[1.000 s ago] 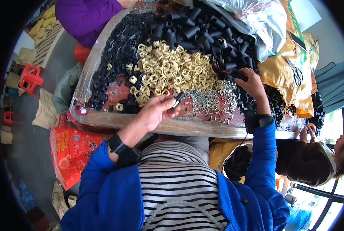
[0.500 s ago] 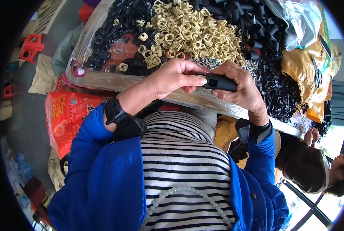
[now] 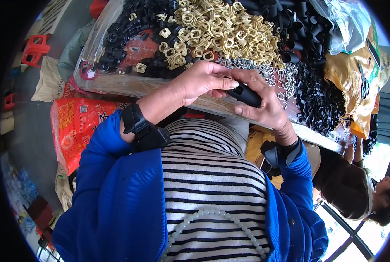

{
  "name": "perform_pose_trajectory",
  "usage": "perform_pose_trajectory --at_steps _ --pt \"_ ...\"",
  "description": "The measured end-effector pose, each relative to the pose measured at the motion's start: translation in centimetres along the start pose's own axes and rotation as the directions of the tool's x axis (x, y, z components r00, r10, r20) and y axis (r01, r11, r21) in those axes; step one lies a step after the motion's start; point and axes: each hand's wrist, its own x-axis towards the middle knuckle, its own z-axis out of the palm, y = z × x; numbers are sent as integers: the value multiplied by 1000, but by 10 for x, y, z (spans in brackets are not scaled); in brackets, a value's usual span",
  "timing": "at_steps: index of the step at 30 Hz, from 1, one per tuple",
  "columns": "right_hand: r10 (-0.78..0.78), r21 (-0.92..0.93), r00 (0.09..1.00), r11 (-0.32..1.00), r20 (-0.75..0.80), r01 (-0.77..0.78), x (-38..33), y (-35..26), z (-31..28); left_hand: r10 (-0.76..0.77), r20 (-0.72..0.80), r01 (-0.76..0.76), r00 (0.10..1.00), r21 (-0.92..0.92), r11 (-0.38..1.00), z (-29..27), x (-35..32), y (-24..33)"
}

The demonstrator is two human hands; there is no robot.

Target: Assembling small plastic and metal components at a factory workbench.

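Head view. Both hands meet just in front of the striped shirt, at the near edge of the surface. The right hand grasps a black tube: its fingers wrap over the top and the thumb presses along the underside, so only the middle stretch of the tube shows. The left hand comes across from the left of the tube, fingers curled and pinched against the tube's left end; whether a small part sits between those fingertips cannot be told, as they cover it.

Judgement: the step in hand appears to be fitting or seating something at the tube's end, with the right hand steadying. The next move likely calls for a firm push or twist along the tube's axis while the right grip does not slip.

Beyond the tube, on the surface, lie a heap of tan clips, wire clips just behind the tube, and black parts farther back. A red sack sits to the left of the tube, below the surface edge.
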Motion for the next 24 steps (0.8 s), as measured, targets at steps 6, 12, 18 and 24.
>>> perform_pose_trajectory --at_steps 6,12,18,24 --pt "10 422 992 905 124 -62 -5 1 -2 -52 55 52 997 18 999 5 -3 -6" --pt "39 556 993 826 108 -93 -8 3 5 -42 121 50 992 -61 997 11 -6 -11" --pt "124 397 980 916 -155 -53 -20 6 12 -72 145 108 987 -257 960 12 -7 -12" --pt "291 287 891 938 -349 -194 -61 1 -7 -16 0 16 1000 -135 991 -8 -16 0"
